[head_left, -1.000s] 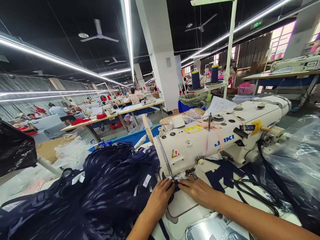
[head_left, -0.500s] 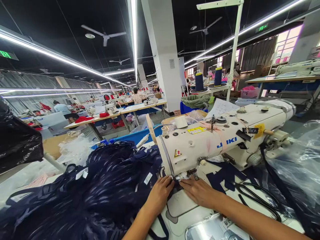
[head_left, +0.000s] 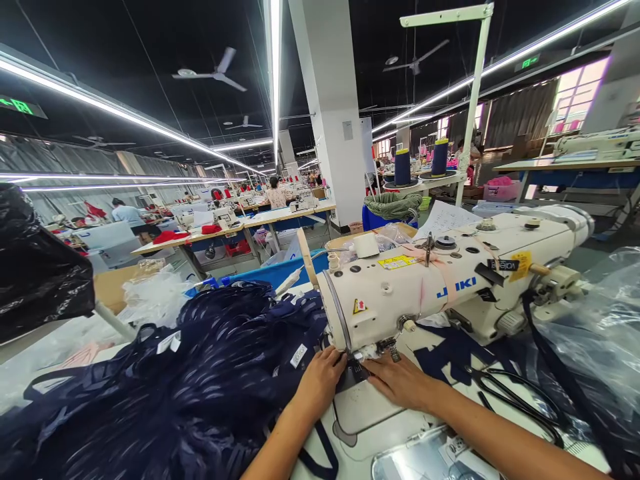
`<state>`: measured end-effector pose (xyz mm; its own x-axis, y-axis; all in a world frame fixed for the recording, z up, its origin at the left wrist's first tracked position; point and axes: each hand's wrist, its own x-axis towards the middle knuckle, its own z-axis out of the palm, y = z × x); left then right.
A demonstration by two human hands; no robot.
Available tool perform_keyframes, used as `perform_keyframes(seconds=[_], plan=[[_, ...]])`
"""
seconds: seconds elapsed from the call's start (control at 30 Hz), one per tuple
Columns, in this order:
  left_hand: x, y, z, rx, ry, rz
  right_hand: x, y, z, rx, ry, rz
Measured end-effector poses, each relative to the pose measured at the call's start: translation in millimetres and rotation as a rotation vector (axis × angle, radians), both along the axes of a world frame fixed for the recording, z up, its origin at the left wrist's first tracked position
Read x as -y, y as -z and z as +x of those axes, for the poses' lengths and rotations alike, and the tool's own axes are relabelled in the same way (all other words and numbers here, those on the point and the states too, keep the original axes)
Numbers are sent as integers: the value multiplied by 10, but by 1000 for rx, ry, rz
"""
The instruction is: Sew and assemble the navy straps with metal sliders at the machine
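A white sewing machine (head_left: 395,300) stands before me, with a small dark navy fabric piece (head_left: 357,371) under its needle end. My left hand (head_left: 323,379) lies left of the needle, its fingers together and curled down on the navy fabric. From the right, my right hand (head_left: 403,383) reaches beneath the machine head, its closed fingertips at the fabric's other side. Both sets of fingertips are partly hidden. A large heap of navy garments with straps (head_left: 200,373) spreads left of my left hand, and a white label (head_left: 299,355) shows on it.
Black scissors (head_left: 520,397) and navy scraps (head_left: 447,350) lie right of my right hand. A clear plastic case (head_left: 425,460) sits at the front edge. Clear plastic bags (head_left: 595,340) crowd the right side. A black bag (head_left: 45,260) hangs at left. Thread cones (head_left: 403,167) stand behind the machine.
My view has shifted slightly, moving the scene a little to the right. My fingertips are slightly farther apart, and more of the dark fabric shows between them.
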<state>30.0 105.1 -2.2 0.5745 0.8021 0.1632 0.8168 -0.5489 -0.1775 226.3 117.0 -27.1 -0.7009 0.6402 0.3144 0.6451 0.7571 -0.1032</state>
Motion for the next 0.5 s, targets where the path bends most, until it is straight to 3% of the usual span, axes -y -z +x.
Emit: perform_keyframes(seconds=[0.23,0.5], plan=[[4,-15,71,-108,-88,-17,-138,109,87,-232,150,160],[-49,-102,4,-141,-233,-20,-48,-120,469,-104,279,93]])
